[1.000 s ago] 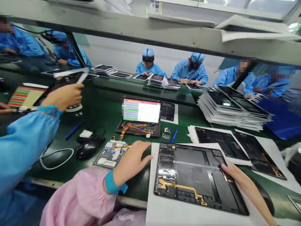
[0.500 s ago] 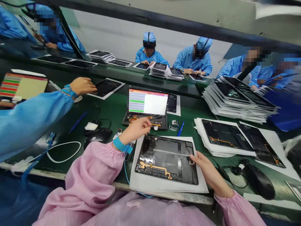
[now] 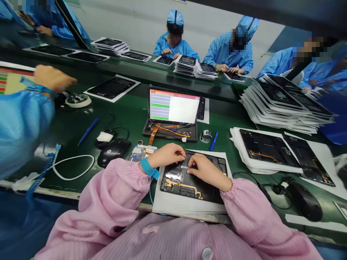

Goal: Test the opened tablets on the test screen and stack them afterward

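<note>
A black tablet back housing lies face down on a white paper sheet, with a gold flex strip and a foil patch on it. My left hand and my right hand both reach in from pink sleeves and meet over its middle. Their curled fingertips touch a thin silver strip on the housing. The hands hide most of that strip, so I cannot tell whether they grip it.
A co-worker's blue sleeve and hand reach in at the left. Ahead stand a tablet on a stand showing a table, a black mouse and a small circuit board. Stacked tablets rise at the right.
My right hand has moved from the housing's right edge to its middle, and my left hand has come down onto it. The co-worker's hand has moved left, away from the black tablet.
</note>
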`<action>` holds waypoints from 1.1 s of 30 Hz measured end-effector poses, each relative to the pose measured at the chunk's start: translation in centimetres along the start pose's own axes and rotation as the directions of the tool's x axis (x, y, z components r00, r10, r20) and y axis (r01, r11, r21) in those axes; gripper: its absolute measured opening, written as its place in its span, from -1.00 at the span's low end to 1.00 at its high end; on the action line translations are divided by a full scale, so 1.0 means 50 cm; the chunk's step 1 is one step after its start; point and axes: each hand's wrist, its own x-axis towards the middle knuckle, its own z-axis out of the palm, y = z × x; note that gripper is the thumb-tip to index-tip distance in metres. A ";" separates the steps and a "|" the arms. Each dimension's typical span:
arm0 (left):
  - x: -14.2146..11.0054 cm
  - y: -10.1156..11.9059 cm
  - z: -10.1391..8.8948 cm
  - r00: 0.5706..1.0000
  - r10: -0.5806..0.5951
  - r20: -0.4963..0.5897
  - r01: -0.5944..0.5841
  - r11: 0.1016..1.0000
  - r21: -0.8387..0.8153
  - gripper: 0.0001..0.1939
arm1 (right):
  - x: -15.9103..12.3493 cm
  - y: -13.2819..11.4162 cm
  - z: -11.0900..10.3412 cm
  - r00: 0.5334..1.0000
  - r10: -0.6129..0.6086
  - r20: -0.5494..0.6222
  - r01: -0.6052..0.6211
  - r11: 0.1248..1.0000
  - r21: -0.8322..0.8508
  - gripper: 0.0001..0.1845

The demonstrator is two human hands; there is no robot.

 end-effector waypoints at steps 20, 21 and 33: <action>-0.014 0.027 0.016 0.992 0.104 -0.064 -0.080 0.949 0.306 -0.81 | -0.022 -0.009 0.011 0.960 0.110 -0.259 -0.057 0.977 0.203 -0.96; -0.014 0.027 0.017 0.992 0.111 -0.062 -0.086 0.947 0.310 -0.82 | -0.022 -0.009 0.012 0.960 0.116 -0.255 -0.063 0.977 0.206 -0.96; -0.013 0.029 0.022 0.983 0.176 -0.047 -0.146 0.917 0.370 -0.83 | -0.021 -0.001 0.019 0.966 0.114 -0.234 -0.074 0.982 0.172 -0.97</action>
